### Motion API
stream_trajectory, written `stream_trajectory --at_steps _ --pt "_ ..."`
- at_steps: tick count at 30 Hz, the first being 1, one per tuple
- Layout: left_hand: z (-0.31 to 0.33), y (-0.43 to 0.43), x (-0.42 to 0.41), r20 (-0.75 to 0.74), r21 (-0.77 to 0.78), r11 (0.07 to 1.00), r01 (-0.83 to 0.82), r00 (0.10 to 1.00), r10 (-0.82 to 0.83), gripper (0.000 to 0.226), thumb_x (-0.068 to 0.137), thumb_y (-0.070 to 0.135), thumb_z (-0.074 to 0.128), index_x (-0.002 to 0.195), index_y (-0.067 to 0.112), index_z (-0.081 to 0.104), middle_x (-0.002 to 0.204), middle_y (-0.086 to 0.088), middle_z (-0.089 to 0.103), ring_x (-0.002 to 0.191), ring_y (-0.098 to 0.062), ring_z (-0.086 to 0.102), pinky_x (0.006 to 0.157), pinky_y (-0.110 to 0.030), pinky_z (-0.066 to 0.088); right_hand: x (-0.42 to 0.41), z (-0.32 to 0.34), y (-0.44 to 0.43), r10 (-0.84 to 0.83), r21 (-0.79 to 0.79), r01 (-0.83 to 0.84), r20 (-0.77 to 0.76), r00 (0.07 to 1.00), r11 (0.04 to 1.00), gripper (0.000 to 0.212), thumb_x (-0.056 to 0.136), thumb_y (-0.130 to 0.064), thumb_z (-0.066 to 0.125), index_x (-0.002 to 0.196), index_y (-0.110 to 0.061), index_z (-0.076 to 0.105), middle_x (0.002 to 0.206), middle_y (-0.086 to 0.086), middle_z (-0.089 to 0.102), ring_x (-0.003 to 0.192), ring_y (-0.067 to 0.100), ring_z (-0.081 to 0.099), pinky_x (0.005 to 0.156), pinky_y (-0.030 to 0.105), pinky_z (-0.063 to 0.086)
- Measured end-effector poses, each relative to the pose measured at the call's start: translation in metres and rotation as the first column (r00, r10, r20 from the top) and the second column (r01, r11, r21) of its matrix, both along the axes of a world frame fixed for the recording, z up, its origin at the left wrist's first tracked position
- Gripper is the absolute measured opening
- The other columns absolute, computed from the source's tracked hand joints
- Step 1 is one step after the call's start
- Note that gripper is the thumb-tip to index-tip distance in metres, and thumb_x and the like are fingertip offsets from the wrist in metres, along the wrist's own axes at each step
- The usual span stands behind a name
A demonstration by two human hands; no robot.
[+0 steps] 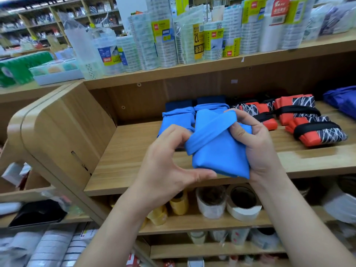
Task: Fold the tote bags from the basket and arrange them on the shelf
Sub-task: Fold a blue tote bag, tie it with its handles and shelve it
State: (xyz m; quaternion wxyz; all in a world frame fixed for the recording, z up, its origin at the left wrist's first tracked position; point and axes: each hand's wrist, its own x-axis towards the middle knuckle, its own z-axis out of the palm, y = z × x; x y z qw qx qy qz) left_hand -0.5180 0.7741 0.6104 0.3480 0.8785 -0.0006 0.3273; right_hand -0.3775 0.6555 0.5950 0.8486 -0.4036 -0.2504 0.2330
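Head view: I hold the folded blue tote bag in the air just in front of the middle shelf, its strap running slantwise across the bundle. Behind it on the board lie two more folded blue bags with navy ones at the back. Orange-and-black patterned bags are to the right and a loose purple bag at the far edge.

On the shelf above stand wrapped packs of clear tape with yellow-green labels; one reads "12", the rest is too blurred. Below sit yellow rolls and white tape rolls.

My left hand pinches the strap's lower end, thumb under the bag's bottom edge. My right hand grips the bag's right side, thumb on the strap.
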Motion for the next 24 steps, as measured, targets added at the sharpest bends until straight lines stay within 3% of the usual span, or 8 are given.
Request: stream_trajectory --at_steps 5,8,10,11,14,16,20,24 --pt "-0.004 -0.007 0.004 0.015 -0.317 0.948 -0.017 1.000 0.023 0.051 0.056 0.035 0.085 0.084 0.001 0.059 0.080 -0.009 0.063 0.072 -0.034 0.057 0.068 -0.053 0.048 -0.008 -0.001 0.002 -0.136 -0.035 0.135 -0.049 0.989 0.990 0.028 0.070 -0.023 0.071 0.097 -0.016 0.069 0.095 0.000 0.072 0.085 0.016 0.069 0.070 0.029 0.058" --pt "-0.001 -0.007 0.010 0.018 -0.423 0.906 -0.011 1.000 0.021 0.048 0.055 0.021 0.088 0.078 -0.006 0.055 0.074 -0.013 0.060 0.068 -0.021 0.057 0.064 -0.048 0.050 -0.014 -0.007 -0.004 -0.001 0.015 0.003 -0.139 0.990 1.000 0.036 0.078 -0.021 0.072 0.113 -0.018 0.062 0.113 0.005 0.070 0.098 0.023 0.068 0.074 0.037 0.059" --pt "-0.003 -0.003 0.015 0.027 -0.446 0.893 -0.059 0.997 0.079 0.046 0.059 0.020 0.084 0.079 -0.010 0.056 0.080 -0.023 0.061 0.070 -0.028 0.059 0.070 -0.050 0.051 -0.021 -0.008 -0.007 0.146 -0.027 -0.151 -0.129 0.981 0.988 0.049 0.078 -0.019 0.073 0.123 -0.025 0.055 0.115 0.001 0.070 0.095 0.022 0.070 0.066 0.036 0.057" --pt "-0.005 -0.002 0.018 0.035 -0.443 0.893 -0.084 0.993 0.111 0.045 0.060 0.020 0.084 0.080 -0.011 0.058 0.082 -0.026 0.062 0.073 -0.035 0.059 0.072 -0.050 0.051 -0.024 -0.008 -0.006 0.140 -0.074 -0.149 -0.108 0.984 0.986 0.054 0.076 -0.017 0.074 0.125 -0.027 0.054 0.110 -0.002 0.071 0.088 0.019 0.070 0.059 0.031 0.055" --pt "-0.016 -0.005 0.029 0.070 -0.454 0.873 -0.180 0.969 0.236 0.032 0.067 0.014 0.087 0.079 -0.004 0.063 0.079 -0.015 0.069 0.072 -0.029 0.063 0.070 -0.042 0.055 -0.024 -0.005 0.003 -0.113 -0.132 0.106 -0.046 0.993 0.986 0.059 0.076 -0.004 0.074 0.128 -0.021 0.051 0.107 0.003 0.070 0.080 0.021 0.069 0.048 0.027 0.047" --pt "-0.022 -0.014 0.034 0.106 -0.499 0.842 -0.205 0.950 0.294 0.018 0.073 0.011 0.083 0.079 0.006 0.067 0.077 -0.002 0.071 0.072 -0.016 0.064 0.070 -0.033 0.055 -0.023 -0.002 0.010 -0.232 -0.075 0.228 -0.044 0.972 0.971 0.059 0.079 0.004 0.072 0.128 -0.016 0.048 0.108 0.006 0.068 0.082 0.024 0.069 0.048 0.028 0.048" --pt "-0.034 -0.031 0.034 0.126 -0.411 0.893 -0.180 0.960 0.251 0.013 0.083 0.022 0.075 0.088 0.010 0.072 0.082 0.000 0.071 0.078 -0.018 0.066 0.070 -0.032 0.055 -0.024 0.001 0.019 -0.339 0.005 0.339 -0.039 0.940 0.941 0.053 0.080 0.013 0.068 0.120 -0.015 0.048 0.104 0.002 0.067 0.091 0.021 0.070 0.065 0.035 0.059" --pt "-0.036 -0.031 0.029 0.150 -0.387 0.910 -0.146 0.964 0.218 0.011 0.091 0.020 0.066 0.086 0.013 0.073 0.077 0.008 0.069 0.074 -0.009 0.064 0.068 -0.018 0.047 -0.026 -0.002 0.021 -0.324 0.010 0.326 -0.097 0.941 0.945 0.040 0.088 0.004 0.063 0.117 -0.021 0.050 0.099 -0.003 0.069 0.087 0.019 0.069 0.057 0.034 0.055"
